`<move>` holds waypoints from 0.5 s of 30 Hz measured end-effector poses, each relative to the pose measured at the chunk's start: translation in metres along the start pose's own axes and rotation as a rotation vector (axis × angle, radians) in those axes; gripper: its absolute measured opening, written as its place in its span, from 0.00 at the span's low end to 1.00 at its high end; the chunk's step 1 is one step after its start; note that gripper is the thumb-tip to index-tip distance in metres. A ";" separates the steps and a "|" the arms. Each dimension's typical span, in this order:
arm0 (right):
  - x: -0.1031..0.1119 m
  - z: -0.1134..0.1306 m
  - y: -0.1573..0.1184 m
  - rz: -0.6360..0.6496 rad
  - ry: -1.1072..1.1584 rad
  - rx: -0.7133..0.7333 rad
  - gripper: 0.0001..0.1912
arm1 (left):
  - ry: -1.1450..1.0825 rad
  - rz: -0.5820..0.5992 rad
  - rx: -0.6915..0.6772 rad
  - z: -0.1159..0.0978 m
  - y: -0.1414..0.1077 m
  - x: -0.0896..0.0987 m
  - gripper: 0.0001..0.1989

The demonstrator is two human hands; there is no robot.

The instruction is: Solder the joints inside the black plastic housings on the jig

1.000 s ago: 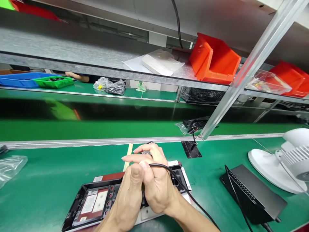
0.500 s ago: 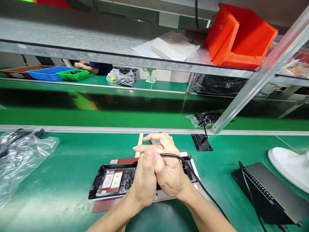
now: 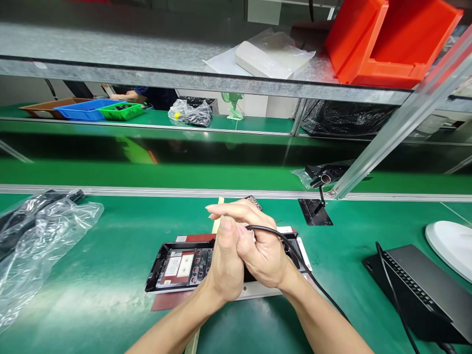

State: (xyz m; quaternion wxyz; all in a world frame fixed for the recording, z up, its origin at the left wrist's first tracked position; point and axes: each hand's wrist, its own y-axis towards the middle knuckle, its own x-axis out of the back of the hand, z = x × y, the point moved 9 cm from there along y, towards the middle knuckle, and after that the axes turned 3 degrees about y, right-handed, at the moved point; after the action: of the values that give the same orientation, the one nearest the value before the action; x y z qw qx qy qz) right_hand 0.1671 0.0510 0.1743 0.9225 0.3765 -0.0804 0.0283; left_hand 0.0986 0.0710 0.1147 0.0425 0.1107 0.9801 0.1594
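Note:
My left hand [image 3: 227,263] and my right hand [image 3: 264,253] are pressed together above a black plastic housing [image 3: 157,278]. A black cable [image 3: 311,273] comes out from between them, runs over the right hand and trails to the lower right. The right thumb and palm close round the cable's end, while its longer fingers stretch to the left. My left hand is curled with its thumb up; what lies inside it is hidden. Beneath the housing lies a dark red sheet [image 3: 167,301], and the hands cover the middle of both.
Clear plastic bags [image 3: 55,241] lie at left. A black device [image 3: 416,290] and a white round base [image 3: 448,243] stand at right. A small black stand [image 3: 315,211] is by the metal post [image 3: 398,118]. Overhead, a shelf [image 3: 147,76] carries an orange bin [image 3: 383,73]. A co-worker's hand [image 3: 129,96] shows beyond.
The view has shifted, so the bench things sit a little further right and higher. Both hands stay clasped together, the cable still between them; the right fingers have moved slightly.

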 end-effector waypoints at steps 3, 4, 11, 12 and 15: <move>-0.001 -0.001 0.001 0.012 0.033 -0.024 0.16 | -0.008 -0.018 -0.007 -0.002 0.000 0.003 0.30; -0.001 -0.002 0.001 0.015 0.043 -0.040 0.16 | -0.013 -0.014 -0.016 -0.003 0.000 0.002 0.30; 0.000 -0.003 0.002 0.002 0.051 -0.072 0.16 | 0.040 0.021 -0.098 -0.011 0.001 -0.001 0.31; 0.000 -0.003 0.002 -0.005 0.045 -0.065 0.16 | 0.036 0.013 -0.081 -0.009 0.001 0.001 0.31; -0.001 -0.004 0.001 0.005 0.042 -0.055 0.15 | 0.018 0.032 0.043 0.002 0.001 0.001 0.34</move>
State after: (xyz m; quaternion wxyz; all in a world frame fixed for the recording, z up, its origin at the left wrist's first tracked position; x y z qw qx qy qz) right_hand 0.1668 0.0542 0.1721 0.9338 0.3503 -0.0626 0.0361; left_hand 0.0982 0.0728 0.1126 0.0285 0.1256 0.9817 0.1400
